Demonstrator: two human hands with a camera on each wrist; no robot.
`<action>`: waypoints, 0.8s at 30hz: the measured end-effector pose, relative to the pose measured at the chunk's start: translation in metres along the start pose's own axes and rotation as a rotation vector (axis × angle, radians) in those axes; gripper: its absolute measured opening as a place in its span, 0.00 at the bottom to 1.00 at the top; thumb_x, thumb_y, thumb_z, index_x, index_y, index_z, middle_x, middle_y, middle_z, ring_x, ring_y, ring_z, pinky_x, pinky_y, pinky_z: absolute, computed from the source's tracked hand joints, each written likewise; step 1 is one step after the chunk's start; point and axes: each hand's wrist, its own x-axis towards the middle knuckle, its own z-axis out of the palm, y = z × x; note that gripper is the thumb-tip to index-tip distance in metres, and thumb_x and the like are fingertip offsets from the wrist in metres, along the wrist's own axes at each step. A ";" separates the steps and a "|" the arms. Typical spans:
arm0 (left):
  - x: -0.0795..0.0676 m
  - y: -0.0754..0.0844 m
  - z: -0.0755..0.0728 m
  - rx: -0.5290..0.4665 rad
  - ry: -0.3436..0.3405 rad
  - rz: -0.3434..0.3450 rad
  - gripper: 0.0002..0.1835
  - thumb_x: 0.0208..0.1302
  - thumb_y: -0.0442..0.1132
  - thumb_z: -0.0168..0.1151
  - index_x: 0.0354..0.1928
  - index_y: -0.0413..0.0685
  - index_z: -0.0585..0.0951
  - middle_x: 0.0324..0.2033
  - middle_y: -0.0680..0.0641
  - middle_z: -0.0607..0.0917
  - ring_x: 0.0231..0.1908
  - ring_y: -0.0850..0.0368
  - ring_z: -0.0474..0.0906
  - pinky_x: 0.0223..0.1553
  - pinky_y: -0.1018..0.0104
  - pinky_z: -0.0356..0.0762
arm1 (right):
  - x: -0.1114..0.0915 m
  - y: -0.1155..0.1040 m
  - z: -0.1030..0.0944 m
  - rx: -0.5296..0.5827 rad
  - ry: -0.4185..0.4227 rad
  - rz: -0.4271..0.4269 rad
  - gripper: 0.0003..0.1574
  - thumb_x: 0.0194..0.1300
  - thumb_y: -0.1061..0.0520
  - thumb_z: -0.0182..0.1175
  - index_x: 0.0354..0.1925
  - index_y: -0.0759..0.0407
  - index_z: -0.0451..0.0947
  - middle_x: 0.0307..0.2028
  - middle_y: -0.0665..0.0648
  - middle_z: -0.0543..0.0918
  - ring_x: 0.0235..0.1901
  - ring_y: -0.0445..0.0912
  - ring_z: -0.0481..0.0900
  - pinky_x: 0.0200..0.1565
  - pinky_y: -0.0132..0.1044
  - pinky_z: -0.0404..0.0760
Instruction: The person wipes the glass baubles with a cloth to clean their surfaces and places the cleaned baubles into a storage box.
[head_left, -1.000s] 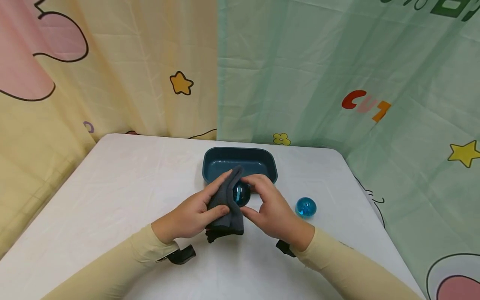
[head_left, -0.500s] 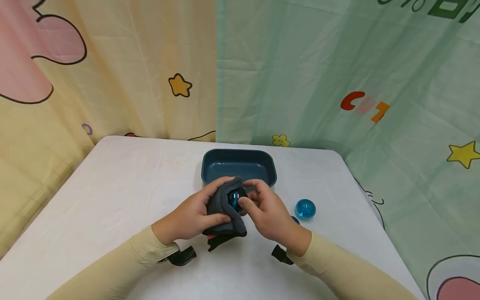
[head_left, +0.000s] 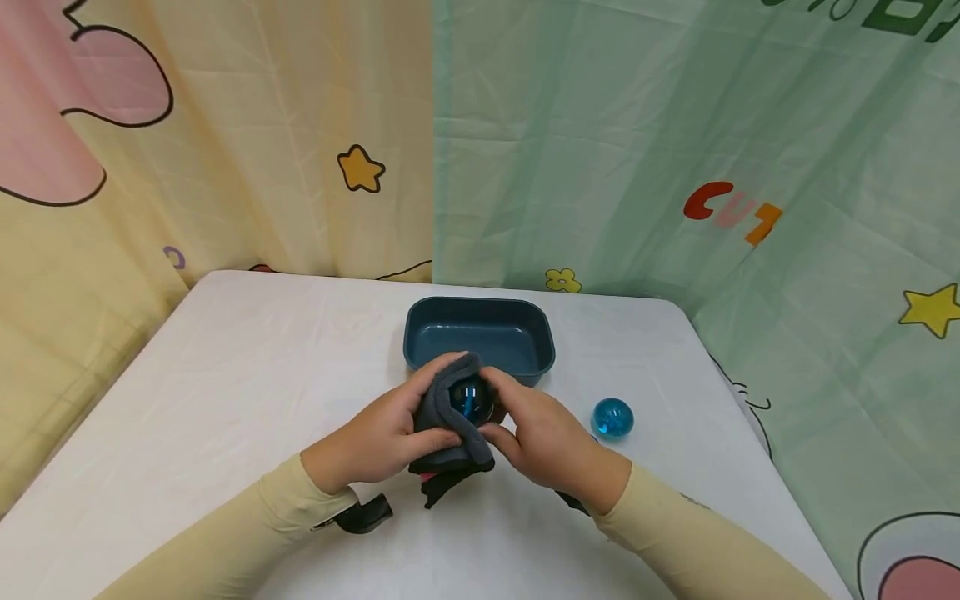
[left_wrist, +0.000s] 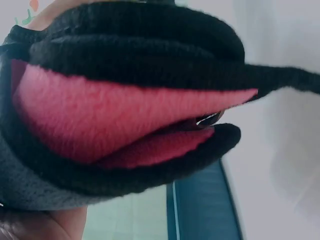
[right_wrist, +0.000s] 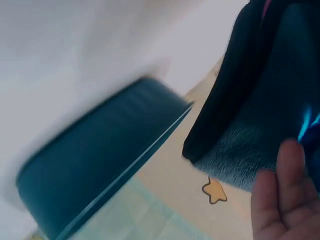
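In the head view my left hand [head_left: 367, 437] grips a folded grey cloth [head_left: 427, 414] with black edging, thumb on the near side and fingers behind. A dark blue, shiny clear ball [head_left: 471, 402] sits in the fold, its left side covered by the cloth. My right hand [head_left: 551, 433] holds the ball's right side between thumb and fingers. The left wrist view looks into the fold, where the cloth's pink lining [left_wrist: 110, 115] shows. Fingers [right_wrist: 290, 185] of the right hand lie over the cloth in the right wrist view, beside a blue glint.
Just beyond the hands stands a dark teal rectangular tub [head_left: 480, 307]. To the right of the right hand, a bright blue clear ball [head_left: 612, 418] rests on the white-covered table [head_left: 247, 375]. Printed curtains [head_left: 525, 167] hang behind the table.
The ball has shifted left, deeper into the fold, and the cloth now curls further round it. My right fingers lifted and regripped the ball. The left hand stays nearly in place.
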 end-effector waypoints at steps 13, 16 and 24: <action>0.000 -0.003 -0.002 -0.114 -0.003 -0.008 0.46 0.73 0.33 0.67 0.84 0.59 0.53 0.74 0.43 0.71 0.68 0.49 0.77 0.64 0.66 0.79 | 0.000 -0.003 0.006 0.170 -0.007 0.045 0.46 0.77 0.56 0.63 0.80 0.61 0.51 0.54 0.57 0.86 0.51 0.46 0.85 0.52 0.42 0.87; -0.001 -0.003 -0.003 -0.118 -0.015 0.000 0.46 0.73 0.33 0.66 0.84 0.59 0.52 0.75 0.43 0.71 0.68 0.50 0.77 0.64 0.67 0.79 | 0.000 -0.003 0.005 0.066 -0.014 0.014 0.50 0.73 0.58 0.67 0.81 0.60 0.50 0.57 0.57 0.85 0.51 0.47 0.86 0.52 0.42 0.88; -0.001 -0.001 -0.003 -0.025 -0.015 0.011 0.45 0.71 0.35 0.69 0.83 0.61 0.56 0.73 0.47 0.72 0.67 0.50 0.76 0.66 0.63 0.77 | 0.001 -0.001 0.004 0.086 -0.013 0.040 0.38 0.77 0.52 0.63 0.74 0.68 0.61 0.43 0.55 0.90 0.36 0.41 0.84 0.38 0.34 0.85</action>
